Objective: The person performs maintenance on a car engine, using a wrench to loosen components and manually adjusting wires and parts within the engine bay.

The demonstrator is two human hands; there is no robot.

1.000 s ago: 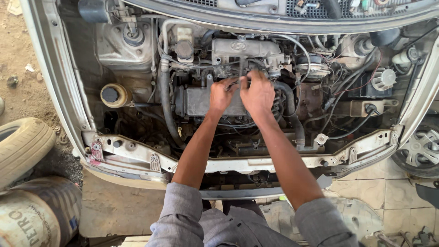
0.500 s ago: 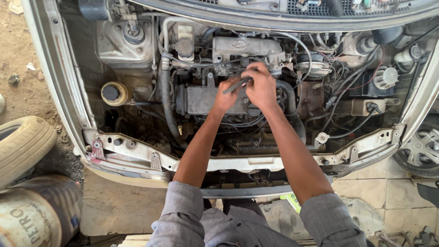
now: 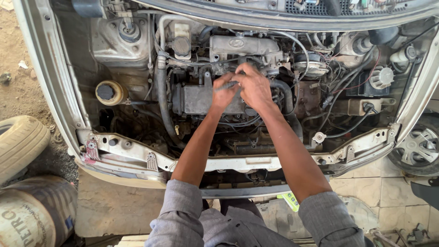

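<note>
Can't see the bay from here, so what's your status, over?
Left hand closed on thin dark tool. Right hand over engine top, grip unclear. Hoses and wires crowd close.

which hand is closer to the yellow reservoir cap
Left. The left hand is over the engine, nearer the yellow reservoir cap; the right hand lies beyond it, farther away.

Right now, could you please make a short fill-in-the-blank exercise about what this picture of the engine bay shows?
1. Both hands, the left hand and the right hand, meet over the ____ in the middle of the bay.
2. The round cap on the yellowish tank is ____ in colour.
3. A loose ____ lies on the ground at the picture's left edge.
4. The person's sleeves are ____ in colour.

Missing words: engine; black; tyre; grey
</note>
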